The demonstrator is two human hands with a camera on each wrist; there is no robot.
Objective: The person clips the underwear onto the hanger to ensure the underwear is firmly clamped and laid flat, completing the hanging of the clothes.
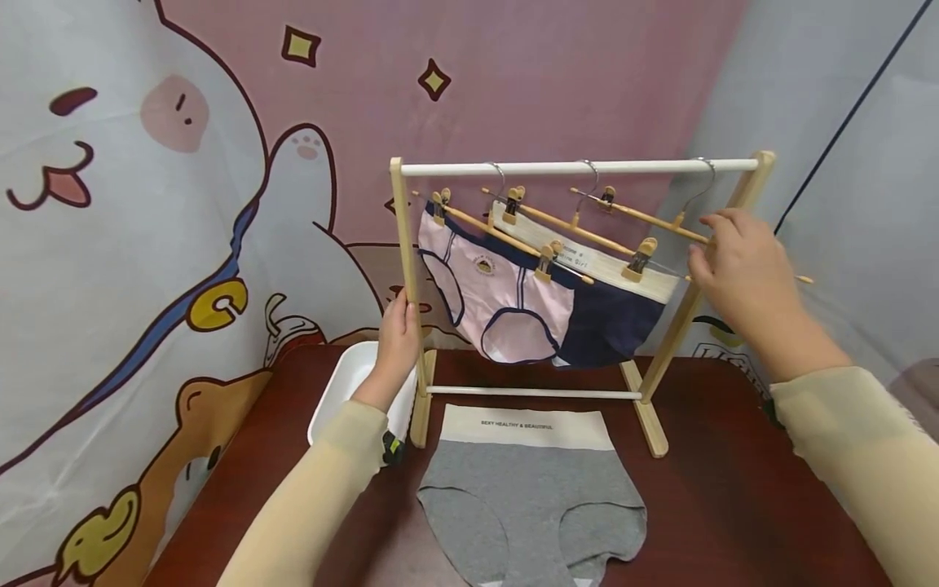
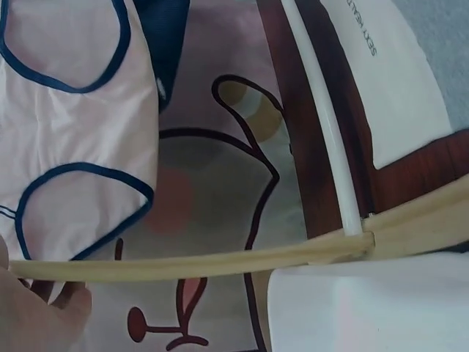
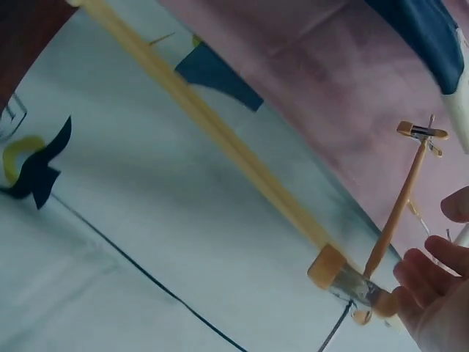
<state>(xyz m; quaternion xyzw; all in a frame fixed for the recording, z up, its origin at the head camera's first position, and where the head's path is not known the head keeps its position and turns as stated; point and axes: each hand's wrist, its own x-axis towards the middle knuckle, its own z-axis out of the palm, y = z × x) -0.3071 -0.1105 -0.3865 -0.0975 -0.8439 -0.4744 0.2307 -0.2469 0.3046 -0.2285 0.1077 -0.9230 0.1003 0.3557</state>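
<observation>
My left hand grips the left wooden post of a small clothes rack, its fingertips curling past the post in the left wrist view. From the rack's white rail hang three clip hangers. Pink briefs with navy trim are clipped on the left one. Navy briefs with a cream waistband hang from the middle one, partly hidden behind the pink pair. The right-hand hanger carries no garment. Beside its near clip is my right hand, thumb and fingers apart.
Grey briefs with a white waistband lie flat on the dark red table before the rack. A white tray stands left of the rack, with a small black-and-green item by it. A printed cartoon curtain hangs close behind.
</observation>
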